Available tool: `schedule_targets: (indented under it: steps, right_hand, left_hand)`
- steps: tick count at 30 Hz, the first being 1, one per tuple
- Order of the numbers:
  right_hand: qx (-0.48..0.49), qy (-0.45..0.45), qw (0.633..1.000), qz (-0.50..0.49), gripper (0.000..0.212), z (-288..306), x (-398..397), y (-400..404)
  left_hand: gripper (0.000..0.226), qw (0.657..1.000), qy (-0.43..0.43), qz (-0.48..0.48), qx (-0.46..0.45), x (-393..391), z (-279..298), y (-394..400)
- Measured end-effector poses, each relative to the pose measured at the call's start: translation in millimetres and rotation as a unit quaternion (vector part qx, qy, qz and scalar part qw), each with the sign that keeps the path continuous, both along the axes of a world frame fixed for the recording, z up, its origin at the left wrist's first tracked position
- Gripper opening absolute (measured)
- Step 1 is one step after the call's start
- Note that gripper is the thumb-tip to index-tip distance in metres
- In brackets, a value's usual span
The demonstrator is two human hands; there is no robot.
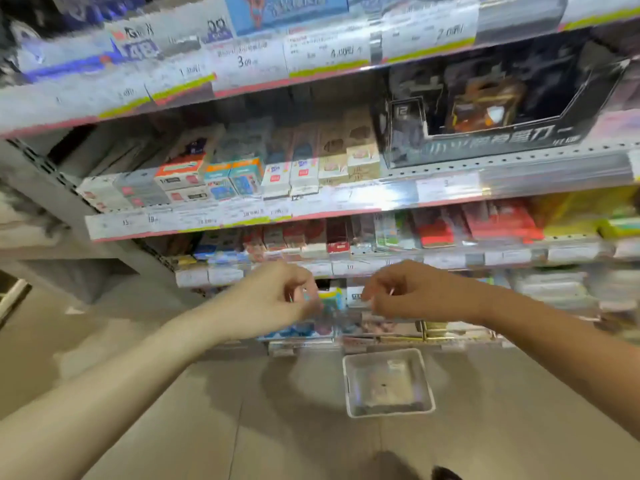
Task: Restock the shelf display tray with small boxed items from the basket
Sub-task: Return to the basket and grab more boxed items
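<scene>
Both hands reach toward a low shelf. My left hand (277, 299) has its fingers curled in front of a small blue and yellow box (330, 299) standing in the display tray (298, 332). My right hand (412, 292) pinches its fingertips at a small white box (356, 294) just beside it. Motion blur hides whether either hand truly grips a box. A white basket (349, 382) sits on the floor below the shelf, with little visible inside.
Several shelves above hold rows of small boxes (242, 178) behind price-tag strips. A large black display carton (502, 109) stands on the upper right shelf. Grey tiled floor (207, 427) spreads below. A dark shoe tip (446, 474) shows at the bottom edge.
</scene>
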State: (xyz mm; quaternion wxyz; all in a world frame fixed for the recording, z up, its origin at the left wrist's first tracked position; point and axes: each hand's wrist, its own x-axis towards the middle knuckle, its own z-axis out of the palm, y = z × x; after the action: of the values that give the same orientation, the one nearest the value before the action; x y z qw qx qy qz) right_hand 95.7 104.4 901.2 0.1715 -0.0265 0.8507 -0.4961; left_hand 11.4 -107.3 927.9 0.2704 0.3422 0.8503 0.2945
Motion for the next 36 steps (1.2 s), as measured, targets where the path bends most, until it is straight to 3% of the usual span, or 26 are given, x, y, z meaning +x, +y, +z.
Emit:
schedule_targets:
  steps: [3,8,13,16,17,19,22,27,31,36]
  right_hand:
    - [0.033,-0.058,0.998,-0.02,0.02,-67,5,4]
    - [0.043,-0.141,0.988,-0.036,0.016,-172,12,22]
    - [0.129,-0.175,0.976,-0.024,0.01,-297,21,45]
    - [0.164,-0.204,0.964,-0.046,0.011,-387,27,56]
    - [0.171,-0.216,0.96,-0.047,0.01,-415,28,58]
    - [0.186,-0.229,0.955,-0.041,0.019,-465,29,56]
    - [0.182,-0.242,0.952,-0.051,0.021,-546,26,52]
    - [0.189,-0.219,0.956,-0.053,0.024,-673,13,44]
    - [0.236,-0.202,0.951,0.009,0.029,-765,-9,45]
    - [0.32,-0.221,0.914,0.118,0.032,-861,-19,43]
  left_hand:
    - [0.028,0.999,-0.019,0.013,-0.041,-3,-58,2]
    - [0.021,0.989,-0.077,0.048,-0.12,-6,-168,17]
    - [0.03,0.972,-0.164,0.091,-0.145,0,-293,35]
    - [0.023,0.961,-0.197,0.096,-0.166,7,-375,42]
    - [0.018,0.96,-0.197,0.102,-0.171,10,-404,45]
    - [0.037,0.963,-0.171,0.097,-0.183,10,-470,46]
    - [0.026,0.956,-0.171,0.079,-0.225,11,-568,49]
    - [0.038,0.949,-0.166,0.064,-0.259,11,-692,54]
    - [0.036,0.958,-0.139,0.083,-0.237,-1,-789,61]
    - [0.036,0.954,-0.102,0.031,-0.279,-10,-889,69]
